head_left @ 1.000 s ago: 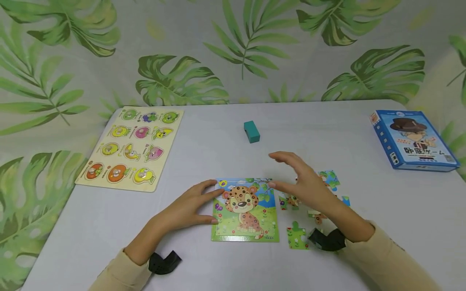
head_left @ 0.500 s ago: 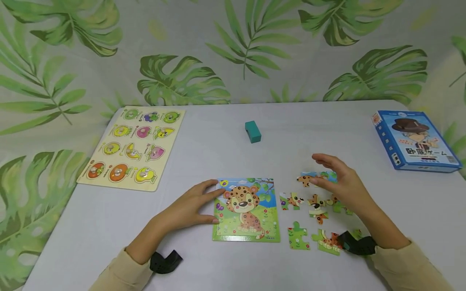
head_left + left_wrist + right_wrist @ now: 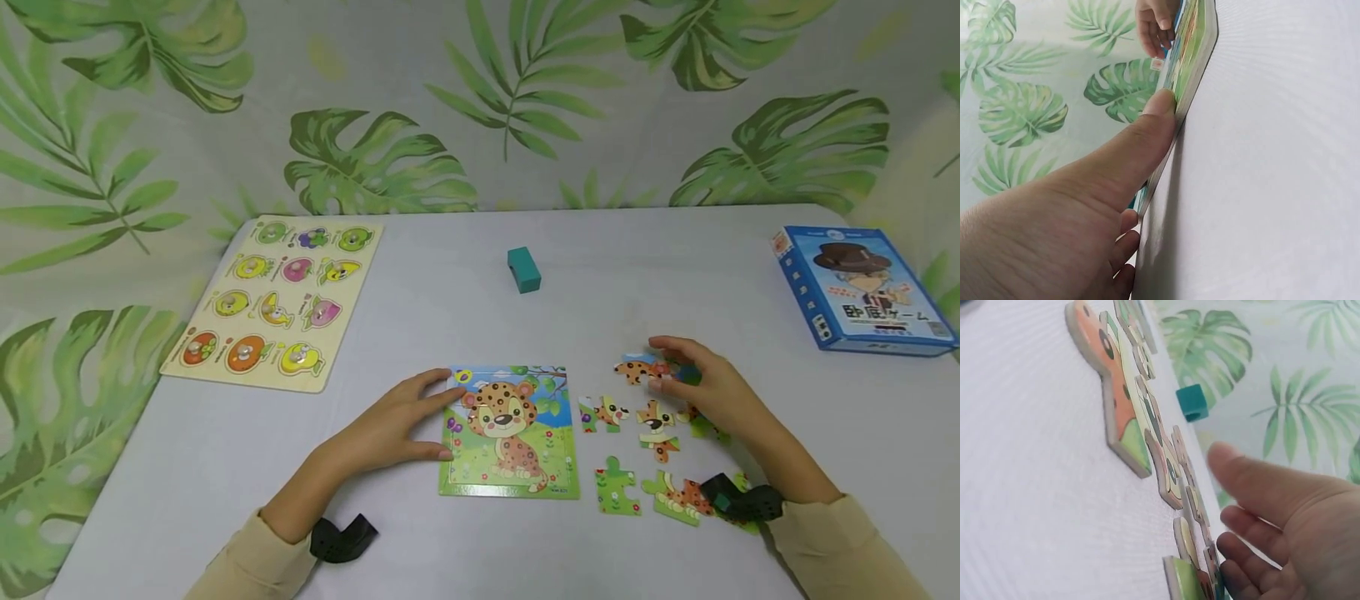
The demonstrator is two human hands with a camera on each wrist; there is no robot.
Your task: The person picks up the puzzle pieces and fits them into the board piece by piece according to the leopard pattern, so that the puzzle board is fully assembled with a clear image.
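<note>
My left hand [image 3: 386,421] rests against the left side of a square puzzle board [image 3: 480,467] that pictures a spotted leopard cub. Its thumb [image 3: 1154,119] lies along the board's edge in the left wrist view, other fingers at the far corner. Over the loose jigsaw pieces to the right of the board is my right hand [image 3: 708,385], thumb and index finger apart. Nearest to it lies a spotted, blue-edged piece [image 3: 633,371], partly covered by the hand. Touching cannot be made out. A green corner piece [image 3: 617,492] and a face piece [image 3: 657,414] lie closer to me.
A fruit peg board [image 3: 273,308] lies at the left. A teal block [image 3: 524,270] stands behind the puzzle board, and a blue game box [image 3: 862,292] is at the far right. More pieces, such as a spotted body piece [image 3: 678,497], lie by the right wrist.
My right hand has moved right, away from the puzzle board, then lowered toward the far pieces. More loose pieces are now uncovered. The left hand has stayed at the board.
</note>
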